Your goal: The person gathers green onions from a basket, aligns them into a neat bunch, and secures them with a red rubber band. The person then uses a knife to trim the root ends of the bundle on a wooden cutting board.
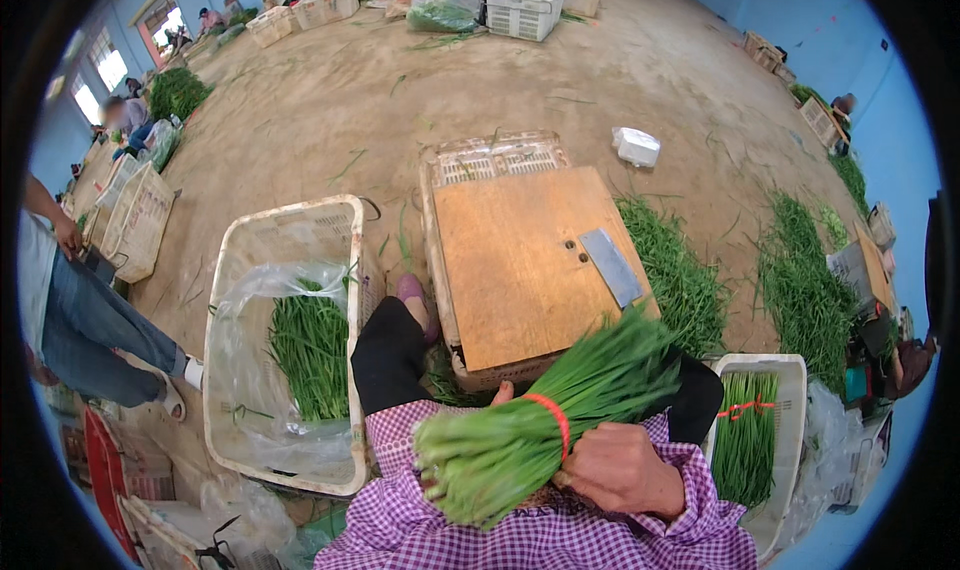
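A thick bunch of green chives [520,440] lies slantwise over my lap, cut ends at the lower left and leaf tips at the upper right. A red band [556,417] circles its middle. My left hand [503,393] supports the bunch from behind; its thumb shows above the stalks and its fingers are hidden. My right hand [622,467] is closed against the near side, fingertips at the lower end of the band. Just beyond is a wooden board [520,260] on an upturned crate [432,195], with a flat grey metal plate [611,268] on the board.
A plastic-lined crate [215,370] with chives stands left; another crate [795,390] with a banded bunch stands right. Loose chives [672,270] lie beside the board. A white packet [636,147] is on the floor. A person in jeans [95,315] stands at far left.
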The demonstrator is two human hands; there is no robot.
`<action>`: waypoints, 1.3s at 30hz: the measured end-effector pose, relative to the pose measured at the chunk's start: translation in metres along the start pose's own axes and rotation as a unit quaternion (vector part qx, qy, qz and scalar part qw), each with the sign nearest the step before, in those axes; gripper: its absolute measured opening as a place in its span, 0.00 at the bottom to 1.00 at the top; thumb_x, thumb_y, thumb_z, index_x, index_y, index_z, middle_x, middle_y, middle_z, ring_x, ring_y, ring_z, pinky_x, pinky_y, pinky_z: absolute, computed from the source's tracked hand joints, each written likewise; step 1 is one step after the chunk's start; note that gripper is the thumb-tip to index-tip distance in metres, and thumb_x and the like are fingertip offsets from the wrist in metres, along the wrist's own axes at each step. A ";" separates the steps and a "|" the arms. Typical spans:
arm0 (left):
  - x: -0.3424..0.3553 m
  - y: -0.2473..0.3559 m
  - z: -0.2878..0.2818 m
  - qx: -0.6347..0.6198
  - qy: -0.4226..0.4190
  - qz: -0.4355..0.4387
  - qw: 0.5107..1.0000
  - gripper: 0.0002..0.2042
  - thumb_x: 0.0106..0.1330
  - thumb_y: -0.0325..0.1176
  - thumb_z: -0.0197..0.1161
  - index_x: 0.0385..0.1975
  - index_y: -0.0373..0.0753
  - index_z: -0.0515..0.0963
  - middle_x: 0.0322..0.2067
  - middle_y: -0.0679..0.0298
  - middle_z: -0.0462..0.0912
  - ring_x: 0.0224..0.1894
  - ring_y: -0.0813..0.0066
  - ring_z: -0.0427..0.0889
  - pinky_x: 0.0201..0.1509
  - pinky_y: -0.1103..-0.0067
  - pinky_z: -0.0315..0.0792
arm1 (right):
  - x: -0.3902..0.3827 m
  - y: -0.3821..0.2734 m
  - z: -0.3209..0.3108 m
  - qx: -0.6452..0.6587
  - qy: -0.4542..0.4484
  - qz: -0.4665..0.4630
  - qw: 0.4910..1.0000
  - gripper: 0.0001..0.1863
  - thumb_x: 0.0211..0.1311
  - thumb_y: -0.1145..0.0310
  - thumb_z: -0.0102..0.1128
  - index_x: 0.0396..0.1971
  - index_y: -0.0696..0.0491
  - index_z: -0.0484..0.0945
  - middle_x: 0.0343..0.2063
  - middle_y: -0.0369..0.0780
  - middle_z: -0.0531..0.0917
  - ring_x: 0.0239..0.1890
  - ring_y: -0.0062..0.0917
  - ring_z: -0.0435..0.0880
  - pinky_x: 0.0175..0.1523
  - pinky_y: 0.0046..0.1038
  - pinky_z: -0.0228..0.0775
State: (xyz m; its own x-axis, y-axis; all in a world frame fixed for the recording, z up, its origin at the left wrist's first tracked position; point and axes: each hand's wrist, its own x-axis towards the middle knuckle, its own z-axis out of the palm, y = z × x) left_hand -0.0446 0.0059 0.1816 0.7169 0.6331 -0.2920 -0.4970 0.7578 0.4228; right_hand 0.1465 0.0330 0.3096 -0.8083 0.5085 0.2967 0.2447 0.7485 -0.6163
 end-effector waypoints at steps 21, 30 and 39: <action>0.076 -0.049 -0.032 0.210 0.073 0.060 0.973 0.18 0.70 0.40 0.44 0.52 0.33 0.67 0.50 0.55 0.75 0.43 0.68 0.79 0.52 0.73 0.70 | 0.039 0.165 -0.006 -0.443 0.058 0.061 0.893 0.02 0.47 0.75 0.52 0.22 0.54 0.70 0.19 0.40 0.74 0.25 0.33 0.76 0.30 0.35 0.67; 0.124 0.055 0.021 0.801 0.272 0.351 0.403 0.47 0.39 0.37 0.74 0.61 0.30 0.55 0.59 0.50 0.60 0.64 0.54 0.57 0.57 0.65 0.59 | 0.006 0.180 0.024 -0.338 0.222 0.138 0.904 0.05 0.45 0.76 0.56 0.21 0.54 0.69 0.18 0.40 0.72 0.24 0.34 0.75 0.28 0.33 0.67; 0.173 0.042 -0.020 0.883 0.268 0.249 0.294 0.42 0.32 0.41 0.76 0.52 0.35 0.63 0.45 0.58 0.69 0.52 0.64 0.68 0.50 0.69 0.61 | -0.019 0.188 0.061 -0.150 0.370 0.265 0.878 0.04 0.52 0.74 0.60 0.25 0.56 0.73 0.19 0.44 0.76 0.23 0.37 0.78 0.27 0.33 0.68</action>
State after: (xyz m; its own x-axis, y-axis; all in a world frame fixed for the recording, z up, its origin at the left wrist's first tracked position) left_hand 0.0488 0.1500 0.1317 0.3554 0.8887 0.2898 0.8930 -0.4144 0.1755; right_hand 0.1750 0.1375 0.1434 0.0029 0.8734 0.4871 0.7015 0.3453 -0.6234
